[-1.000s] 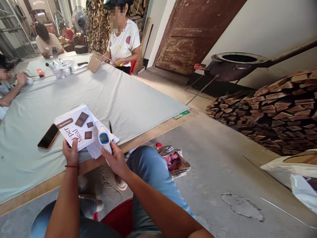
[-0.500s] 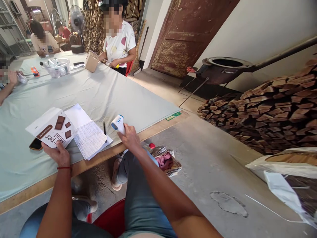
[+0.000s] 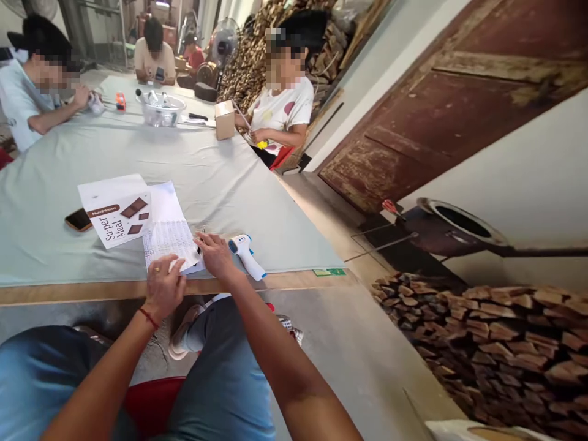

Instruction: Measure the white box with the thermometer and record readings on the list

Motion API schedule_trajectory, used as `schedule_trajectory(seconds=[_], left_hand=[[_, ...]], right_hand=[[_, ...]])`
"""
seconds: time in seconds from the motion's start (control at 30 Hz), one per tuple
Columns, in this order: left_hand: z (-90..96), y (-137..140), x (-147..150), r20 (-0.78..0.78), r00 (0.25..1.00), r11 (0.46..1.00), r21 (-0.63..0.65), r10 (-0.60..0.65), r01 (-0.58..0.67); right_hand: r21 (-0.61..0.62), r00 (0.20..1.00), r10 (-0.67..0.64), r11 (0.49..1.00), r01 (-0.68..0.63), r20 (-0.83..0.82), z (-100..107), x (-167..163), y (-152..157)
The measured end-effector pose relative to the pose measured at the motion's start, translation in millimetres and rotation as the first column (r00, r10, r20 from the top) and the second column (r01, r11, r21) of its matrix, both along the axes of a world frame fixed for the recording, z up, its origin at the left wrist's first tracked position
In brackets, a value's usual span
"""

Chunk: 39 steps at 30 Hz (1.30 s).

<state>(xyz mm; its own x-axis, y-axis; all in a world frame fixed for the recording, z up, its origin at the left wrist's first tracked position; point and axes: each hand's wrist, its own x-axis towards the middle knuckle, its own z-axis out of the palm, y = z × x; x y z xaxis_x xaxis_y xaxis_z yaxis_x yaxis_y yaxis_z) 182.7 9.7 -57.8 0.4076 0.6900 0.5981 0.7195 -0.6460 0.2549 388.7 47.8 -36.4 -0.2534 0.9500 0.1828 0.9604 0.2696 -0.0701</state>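
Observation:
My left hand (image 3: 164, 286) rests on the near edge of a lined paper sheet (image 3: 168, 229) at the table's front edge, fingers curled over it. My right hand (image 3: 214, 253) lies beside it on the sheet's right corner, over a dark pen; whether the fingers grip the pen I cannot tell. A white and blue infrared thermometer (image 3: 247, 255) lies on the table just right of my right hand, untouched. A white "Super Meal" box (image 3: 117, 211) lies flat to the left of the sheet, with a phone (image 3: 79, 220) partly under it.
The table is covered in pale green cloth (image 3: 55, 177). Other people sit at the far side and left, near a clear bowl (image 3: 160, 110) and a small cardboard box (image 3: 225, 119). Stacked firewood (image 3: 482, 331) and a round metal stove (image 3: 452, 223) stand to the right.
The right hand has set the thermometer down on the table and moved to the paper. The left hand has let go of the box, which now lies flat. The view has swung left.

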Motion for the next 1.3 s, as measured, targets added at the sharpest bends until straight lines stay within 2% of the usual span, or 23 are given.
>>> schedule_trajectory(seconds=[0.1, 0.2, 0.37, 0.43, 0.47, 0.5, 0.53, 0.6, 0.63, 0.67, 0.73, 0.83, 1.03, 1.17, 1.3], left_hand=[[-9.1, -11.3, 12.6, -0.064, 0.998, 0.998, -0.060, -0.014, 0.010], [-11.0, -14.0, 12.5, -0.090, 0.996, 0.997, -0.080, -0.019, 0.012], [-9.6, -14.2, 10.3, -0.127, 0.991, 0.993, -0.110, -0.043, 0.029], [-9.3, -14.0, 11.1, -0.147, 0.988, 0.992, -0.120, -0.053, 0.035], [-9.0, -14.0, 11.8, -0.158, 0.986, 0.992, -0.124, -0.057, 0.038], [-8.6, -14.1, 12.8, -0.169, 0.984, 0.991, -0.127, -0.062, 0.040], [-8.0, -14.4, 14.1, -0.181, 0.981, 0.991, -0.130, -0.064, 0.041], [-6.7, -16.0, 17.7, -0.201, 0.978, 0.990, -0.134, -0.058, 0.031], [-6.1, -17.3, 20.0, -0.209, 0.977, 0.991, -0.136, -0.047, 0.018], [-5.7, -18.9, 22.3, -0.215, 0.976, 0.991, -0.137, -0.031, 0.002], [-5.6, -22.5, 26.8, -0.222, 0.975, 0.990, -0.139, 0.005, -0.036], [-7.2, -27.0, 30.7, -0.225, 0.973, 0.986, -0.144, 0.047, -0.081], [-10.7, -28.3, 29.7, -0.219, 0.974, 0.985, -0.150, 0.047, -0.082], [-10.7, -27.2, 29.4, -0.227, 0.973, 0.988, -0.132, 0.047, -0.079], [-10.3, -27.7, 29.4, -0.223, 0.974, 0.987, -0.139, 0.042, -0.075]], right_hand=[[-0.071, 0.992, 0.107, 0.992, -0.101, 0.073, 2.6, 1.1, 3.9], [-0.106, 0.980, 0.169, 0.982, -0.158, 0.107, 9.7, 19.6, -5.4], [-0.112, 0.977, 0.187, 0.978, -0.175, 0.102, 23.3, 55.9, -32.7], [-0.034, 0.988, 0.147, 0.988, -0.149, -0.054, 24.9, 61.7, -43.0], [0.030, 0.969, 0.118, 0.993, -0.114, -0.218, 24.1, 60.9, -47.2], [0.090, 0.901, 0.093, 0.994, -0.060, -0.424, 22.2, 57.6, -50.5], [0.131, 0.770, 0.074, 0.991, 0.013, -0.633, 19.3, 51.7, -52.6], [0.101, 0.439, 0.036, 0.987, 0.125, -0.898, 11.4, 34.8, -53.3], [0.048, 0.305, 0.002, 0.988, 0.146, -0.952, 6.9, 25.3, -52.0], [-0.015, 0.206, -0.046, 0.989, 0.149, -0.977, 2.4, 16.3, -50.0], [-0.120, 0.103, -0.135, 0.983, 0.140, -0.985, -6.3, 1.8, -44.9], [-0.180, 0.099, -0.197, 0.971, 0.160, -0.975, -18.4, -7.6, -39.3], [-0.184, 0.128, -0.216, 0.958, 0.221, -0.968, -31.4, -5.5, -40.7], [-0.160, 0.199, -0.201, 0.966, 0.204, -0.959, -30.2, -4.1, -41.4], [-0.131, 0.254, -0.193, 0.961, 0.243, -0.948, -30.2, -2.9, -40.3]])
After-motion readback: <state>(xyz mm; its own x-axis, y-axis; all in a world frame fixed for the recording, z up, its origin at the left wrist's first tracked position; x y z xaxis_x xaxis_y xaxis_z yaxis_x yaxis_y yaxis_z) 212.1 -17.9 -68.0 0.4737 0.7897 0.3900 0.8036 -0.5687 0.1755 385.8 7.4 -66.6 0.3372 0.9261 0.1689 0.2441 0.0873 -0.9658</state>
